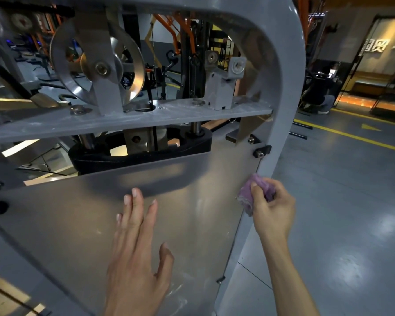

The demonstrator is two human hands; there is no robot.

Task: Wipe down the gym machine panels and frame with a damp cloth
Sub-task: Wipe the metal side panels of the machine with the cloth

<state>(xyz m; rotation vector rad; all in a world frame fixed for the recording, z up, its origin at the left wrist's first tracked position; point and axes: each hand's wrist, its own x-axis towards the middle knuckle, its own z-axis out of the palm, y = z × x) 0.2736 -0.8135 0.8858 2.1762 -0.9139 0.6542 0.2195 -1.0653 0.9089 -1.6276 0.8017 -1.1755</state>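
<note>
At the panel's right edge, our right hand (pixel 271 205) pinches the bunched purple cloth (pixel 258 193) against the grey frame (pixel 283 124). Left hand (pixel 136 254), fingers straight and slightly spread, steadies the translucent panel (pixel 78 224). We're mid-wipe; next move is probably running along that seam.

The crumpled purple cloth (pixel 257 194) presses on the grey painted metal frame (pixel 290 110), just beside the translucent frosted plastic panel (pixel 78 224).

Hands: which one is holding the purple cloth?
The right hand grips the purple cloth against the grey frame; the left hand lies flat, holding nothing.
</note>
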